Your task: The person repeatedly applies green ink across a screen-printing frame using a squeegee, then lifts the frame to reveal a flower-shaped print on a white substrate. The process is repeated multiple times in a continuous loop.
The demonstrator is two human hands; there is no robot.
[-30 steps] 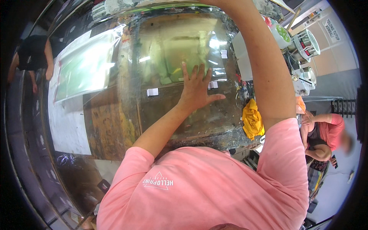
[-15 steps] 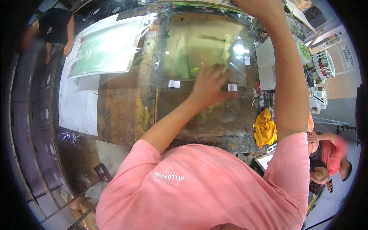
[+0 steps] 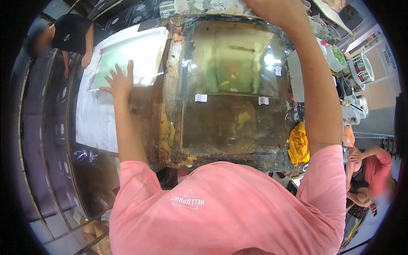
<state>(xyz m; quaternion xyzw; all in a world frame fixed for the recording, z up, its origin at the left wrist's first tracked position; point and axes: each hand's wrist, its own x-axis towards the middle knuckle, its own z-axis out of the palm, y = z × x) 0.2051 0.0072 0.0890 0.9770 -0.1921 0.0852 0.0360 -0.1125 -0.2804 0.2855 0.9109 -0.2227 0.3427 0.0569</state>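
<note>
My left hand (image 3: 119,80) is open, its fingers spread over the near edge of a stack of clear plastic sheets (image 3: 144,53). That stack lies on a large white sheet (image 3: 95,119) at the left of the table. Whether the fingertips touch the plastic I cannot tell. At the top edge my right hand (image 3: 267,9) reaches far forward, beside a paint-stained bar (image 3: 204,7); its fingers are cut off from view. Between the arms, a clear sheet with a greenish sheen (image 3: 233,63) lies flat on the stained brown board (image 3: 212,127), against small white tabs (image 3: 201,98).
A crumpled yellow cloth (image 3: 298,144) lies at the table's right edge. Beyond my right forearm stand white tubs (image 3: 360,72) and a pale box (image 3: 296,76). One person in black (image 3: 72,34) stands at the far left; another in red (image 3: 376,168) sits at the right.
My left hand has moved left, from the greenish sheet to the plastic stack. My right arm stays stretched forward. More of the stained bar shows at the top.
</note>
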